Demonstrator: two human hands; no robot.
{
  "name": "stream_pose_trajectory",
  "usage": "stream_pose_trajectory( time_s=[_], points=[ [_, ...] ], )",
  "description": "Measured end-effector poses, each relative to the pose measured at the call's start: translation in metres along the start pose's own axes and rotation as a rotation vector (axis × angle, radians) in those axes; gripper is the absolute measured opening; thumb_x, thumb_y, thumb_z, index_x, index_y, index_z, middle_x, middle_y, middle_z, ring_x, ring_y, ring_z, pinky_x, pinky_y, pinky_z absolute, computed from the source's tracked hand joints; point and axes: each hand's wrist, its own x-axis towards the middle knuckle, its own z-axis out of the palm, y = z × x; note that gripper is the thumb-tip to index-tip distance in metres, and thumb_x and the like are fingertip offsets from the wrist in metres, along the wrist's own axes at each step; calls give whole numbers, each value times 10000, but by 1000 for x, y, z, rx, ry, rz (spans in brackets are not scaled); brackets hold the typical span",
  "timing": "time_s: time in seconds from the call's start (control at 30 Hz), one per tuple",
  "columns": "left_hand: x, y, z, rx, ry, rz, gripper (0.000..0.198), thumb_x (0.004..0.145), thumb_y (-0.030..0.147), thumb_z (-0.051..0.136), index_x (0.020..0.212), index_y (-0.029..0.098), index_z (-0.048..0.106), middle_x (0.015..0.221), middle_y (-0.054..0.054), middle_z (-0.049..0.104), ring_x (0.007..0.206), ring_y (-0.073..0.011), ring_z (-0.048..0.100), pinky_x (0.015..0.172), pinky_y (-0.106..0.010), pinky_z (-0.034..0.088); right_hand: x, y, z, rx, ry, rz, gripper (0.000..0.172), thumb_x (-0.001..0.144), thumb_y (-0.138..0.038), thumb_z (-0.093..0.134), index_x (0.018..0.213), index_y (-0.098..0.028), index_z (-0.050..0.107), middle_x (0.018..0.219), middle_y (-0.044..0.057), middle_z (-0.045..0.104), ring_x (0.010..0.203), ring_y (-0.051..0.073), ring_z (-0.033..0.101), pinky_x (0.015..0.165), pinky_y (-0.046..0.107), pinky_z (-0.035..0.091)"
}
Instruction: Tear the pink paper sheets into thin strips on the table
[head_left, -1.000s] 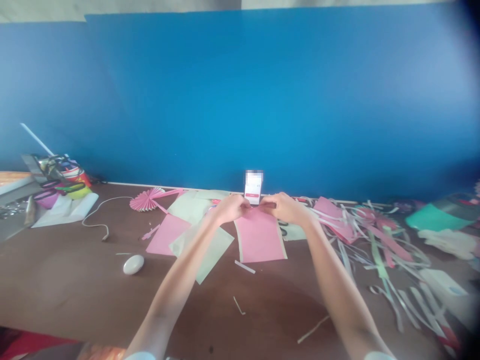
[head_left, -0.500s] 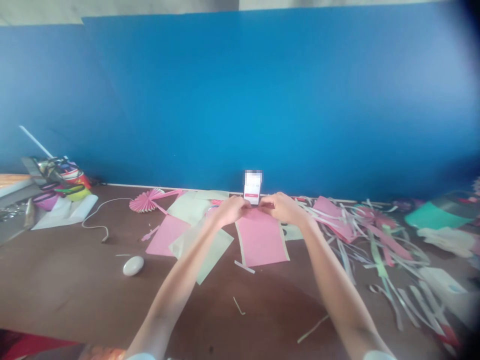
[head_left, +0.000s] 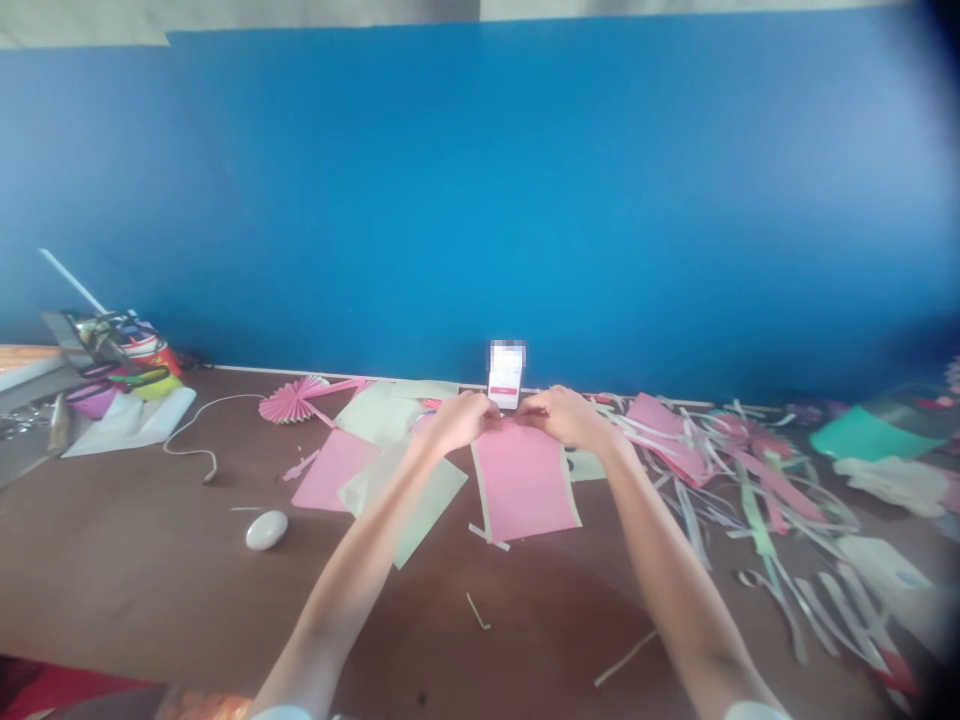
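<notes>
A pink sheet with pale side edges (head_left: 527,485) lies on the brown table in front of a lit phone (head_left: 505,378) that stands against the blue wall. My left hand (head_left: 466,420) pinches the sheet's far edge near its left corner. Close by on the right, my right hand (head_left: 556,413) has its fingers closed on the same edge. The fingertips partly cover that edge. Under and beside my left forearm are pale green sheets (head_left: 431,500) and another pink sheet (head_left: 335,470).
A white mouse (head_left: 267,531), a cable (head_left: 202,453) and a pleated pink fan (head_left: 291,401) lie to the left. Many paper strips (head_left: 694,520) are heaped on the right, near a green item (head_left: 874,432). Pouches (head_left: 124,390) stand at the far left.
The pink sheet's near edge has moved slightly toward me and now covers more of the small white strip. Both hands keep nearly the same place and grip.
</notes>
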Motion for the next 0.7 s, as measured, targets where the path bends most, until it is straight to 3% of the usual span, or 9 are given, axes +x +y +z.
stream_pose_trajectory(
  time_s=[0.17, 0.37, 0.53, 0.7],
  points=[
    [1, 4, 4, 31, 12, -3, 318, 845, 449, 502, 825, 203, 702, 762, -54, 674, 648, -189, 602, 571, -263, 371, 2, -6, 7, -24, -30, -22, 246, 867, -333, 484, 893, -248, 714, 845, 25, 711, 753, 180, 616, 608, 251, 366],
    [1, 4, 2, -82, -51, 44, 309, 838, 433, 509, 881, 194, 700, 862, -57, 687, 738, -181, 622, 616, -242, 408, 2, -5, 6, -46, -24, -21, 284, 888, -358, 456, 901, -260, 722, 891, 30, 719, 788, 193, 625, 637, 258, 380],
    [0, 0, -1, -80, -23, 28, 384, 869, 503, 451, 868, 207, 695, 790, -31, 677, 654, -161, 595, 574, -243, 366, 0, 1, 0, -44, 0, 0, 273, 883, -359, 459, 933, -280, 715, 909, 14, 717, 780, 186, 617, 628, 256, 378],
    [0, 6, 2, 15, 41, 6, 338, 872, 456, 479, 854, 209, 709, 735, -40, 664, 608, -164, 569, 563, -252, 332, 1, -3, 4, -42, -49, -24, 266, 882, -371, 472, 933, -256, 706, 855, 29, 714, 714, 180, 618, 568, 248, 346]
  ],
)
